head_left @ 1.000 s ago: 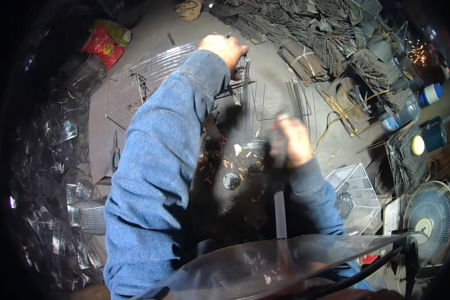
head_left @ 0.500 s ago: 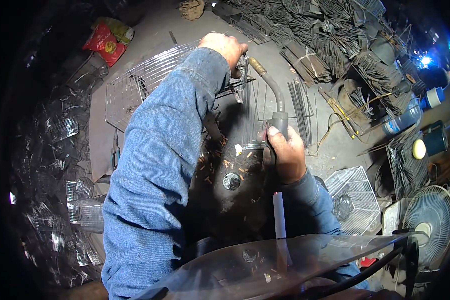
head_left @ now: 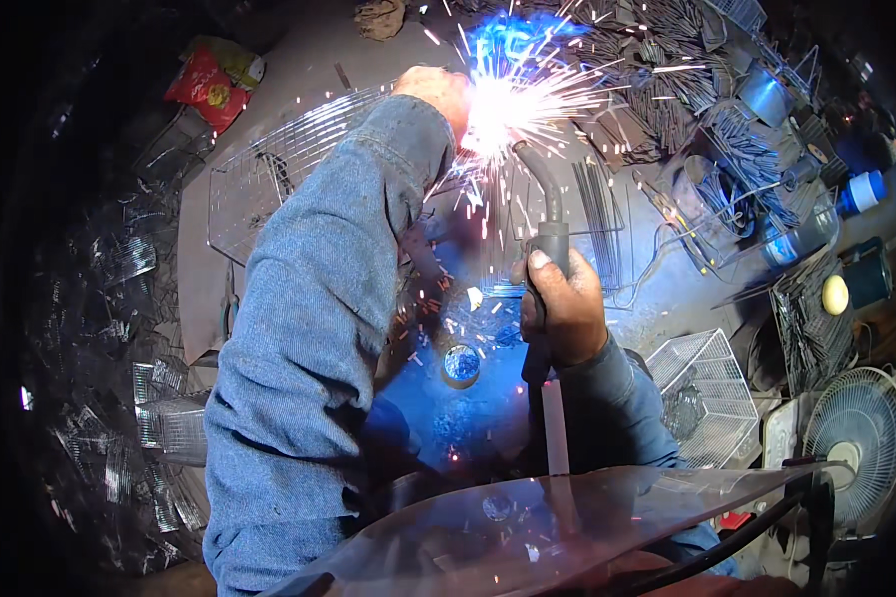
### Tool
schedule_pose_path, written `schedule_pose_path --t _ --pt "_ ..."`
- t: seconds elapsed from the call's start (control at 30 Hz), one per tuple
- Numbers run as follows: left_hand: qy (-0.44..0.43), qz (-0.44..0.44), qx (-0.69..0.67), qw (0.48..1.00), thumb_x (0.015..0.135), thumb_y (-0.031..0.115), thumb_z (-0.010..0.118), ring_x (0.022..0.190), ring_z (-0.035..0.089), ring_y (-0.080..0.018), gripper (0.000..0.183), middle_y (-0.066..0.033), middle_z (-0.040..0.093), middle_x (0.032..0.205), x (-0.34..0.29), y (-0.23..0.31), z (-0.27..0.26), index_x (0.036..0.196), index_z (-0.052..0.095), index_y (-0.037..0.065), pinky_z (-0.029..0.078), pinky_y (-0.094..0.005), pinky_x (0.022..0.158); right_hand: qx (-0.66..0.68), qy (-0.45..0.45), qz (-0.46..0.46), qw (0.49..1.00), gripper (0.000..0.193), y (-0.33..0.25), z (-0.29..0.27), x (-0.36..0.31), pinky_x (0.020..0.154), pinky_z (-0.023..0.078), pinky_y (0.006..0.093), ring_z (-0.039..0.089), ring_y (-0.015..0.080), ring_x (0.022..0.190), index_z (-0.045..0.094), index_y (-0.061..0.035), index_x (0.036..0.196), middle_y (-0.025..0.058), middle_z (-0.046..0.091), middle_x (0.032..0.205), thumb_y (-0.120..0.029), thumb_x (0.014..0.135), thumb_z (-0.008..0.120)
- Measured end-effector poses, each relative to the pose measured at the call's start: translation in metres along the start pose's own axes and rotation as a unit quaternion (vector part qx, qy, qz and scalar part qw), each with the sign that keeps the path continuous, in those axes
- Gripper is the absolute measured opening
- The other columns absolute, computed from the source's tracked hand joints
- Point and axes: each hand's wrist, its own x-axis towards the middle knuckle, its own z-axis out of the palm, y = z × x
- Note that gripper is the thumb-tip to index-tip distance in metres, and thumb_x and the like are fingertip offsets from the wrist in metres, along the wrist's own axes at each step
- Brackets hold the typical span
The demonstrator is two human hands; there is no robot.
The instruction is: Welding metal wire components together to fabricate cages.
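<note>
My right hand (head_left: 569, 308) is wrapped round the handle of a welding torch (head_left: 554, 244), its bent neck pointing up and away from me. At the torch's tip a bright white arc (head_left: 498, 111) throws sparks in all directions, hiding the nozzle and the spot it meets. My left hand (head_left: 436, 97) is closed right beside the arc, at the far end of a wire grid basket (head_left: 249, 184). Glare covers its fingertips, so what they grip cannot be made out. Loose straight wires (head_left: 597, 204) lie to the right of the torch neck.
A clear face shield (head_left: 488, 517) crosses the lower edge. A white wire basket (head_left: 707, 398) and a fan (head_left: 854, 428) stand at right. Bundles of metal rods (head_left: 657, 90) fill the far right. Pliers (head_left: 231, 303) lie left of my left arm, with a red bag (head_left: 209, 90) farther back.
The arc has lit at the torch tip, with sparks flying and blue light over the floor. Torch and right hand have shifted very slightly; my left hand stays in place.
</note>
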Motion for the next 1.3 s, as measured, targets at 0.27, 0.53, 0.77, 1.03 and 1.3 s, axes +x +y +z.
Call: schedule_pose_path --t 0.27,0.53,0.77,1.03,1.3 --pt "0.014 0.029 0.012 0.999 0.068 0.048 0.073 0.102 0.06 -0.0278 0.064 -0.0098 0.06 0.109 -0.002 0.0 0.003 0.119 0.055 0.014 0.05 -0.0399 0.083 0.016 0.003 0.02 1.0 0.017 0.001 -0.002 -0.001 0.038 0.035 0.0242 0.042 0.0092 0.041 0.051 -0.0039 0.09 0.0018 0.047 0.055 -0.021 0.089 0.052" --pt "0.011 0.015 0.0 1.0 0.068 0.045 0.073 0.096 0.06 -0.0306 0.056 -0.013 0.06 0.104 -0.007 0.001 0.002 0.114 0.055 0.019 0.051 -0.0413 0.077 0.045 0.057 0.038 0.997 0.035 0.001 -0.014 0.006 0.04 0.036 0.0234 0.043 0.0109 0.042 0.055 -0.0003 0.091 0.0028 0.049 0.054 -0.034 0.091 0.045" --pt "0.142 -0.124 0.007 0.982 0.059 0.053 0.077 0.129 0.033 -0.0323 0.094 -0.0063 0.036 0.139 -0.039 -0.007 0.042 0.136 0.036 0.02 0.031 -0.0631 0.097 0.134 0.024 0.146 0.98 0.033 0.028 -0.019 0.034 0.044 0.041 0.0247 0.048 0.0103 0.05 0.054 -0.0046 0.102 0.008 0.063 0.085 -0.035 0.091 0.048" --pt "0.047 -0.094 -0.005 0.994 0.07 0.047 0.071 0.122 0.046 -0.03 0.08 -0.007 0.043 0.137 -0.019 0.0 0.033 0.135 0.037 0.014 0.041 -0.0421 0.098 0.177 0.036 0.162 0.97 0.033 0.034 -0.021 0.038 0.043 0.038 0.0233 0.043 0.0086 0.051 0.049 -0.0069 0.106 0.0099 0.061 0.092 -0.037 0.094 0.043" --pt "0.041 -0.075 0.013 0.996 0.072 0.049 0.069 0.115 0.052 -0.027 0.077 -0.0076 0.047 0.134 -0.012 -0.005 0.036 0.132 0.04 0.011 0.045 -0.0386 0.093 0.231 0.042 0.166 0.958 0.033 0.034 -0.026 0.023 0.043 0.036 0.0249 0.042 0.0098 0.049 0.049 -0.0064 0.106 0.0077 0.059 0.087 -0.037 0.094 0.042"
